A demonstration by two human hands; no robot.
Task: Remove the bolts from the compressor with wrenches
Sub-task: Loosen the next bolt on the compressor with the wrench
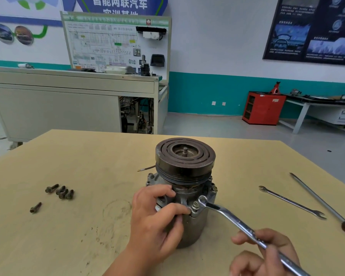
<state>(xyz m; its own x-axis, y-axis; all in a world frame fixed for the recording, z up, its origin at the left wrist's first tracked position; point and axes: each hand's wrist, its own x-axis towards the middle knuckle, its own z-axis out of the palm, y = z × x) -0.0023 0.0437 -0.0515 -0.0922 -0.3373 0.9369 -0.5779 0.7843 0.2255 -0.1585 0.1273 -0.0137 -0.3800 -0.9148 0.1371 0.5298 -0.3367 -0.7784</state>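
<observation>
A: Where's the compressor [185,192]?
B: Upright, mid-table [88,156], pulley end up. Your left hand [155,222] grips its body, fingers curled round the housing.
A: Right hand [267,253]?
B: Your fingers pinch the wrench [233,220] shank; its ring end sits against a flange bolt [195,205].
A: Elsewhere?
B: Loose bolts [61,192] lie well left; a second wrench [292,202] and a screwdriver [323,204] lie right.
</observation>
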